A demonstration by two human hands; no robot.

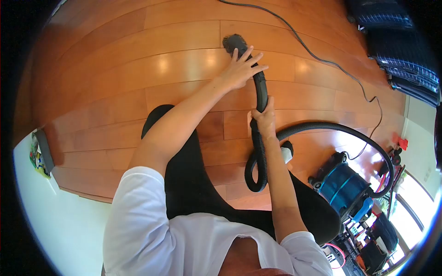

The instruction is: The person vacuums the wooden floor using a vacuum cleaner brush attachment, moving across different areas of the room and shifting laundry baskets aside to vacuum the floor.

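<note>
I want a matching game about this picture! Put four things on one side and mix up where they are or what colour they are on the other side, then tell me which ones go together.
Things:
1. left hand
2. right hand
3. vacuum cleaner tank
4. T-shirt

Places and colours:
A. shiny blue
B. wrapped around the black vacuum tube
C. white
D. by the brush head, fingers spread

Right pairs: 1-D, 2-B, 3-A, 4-C
</note>
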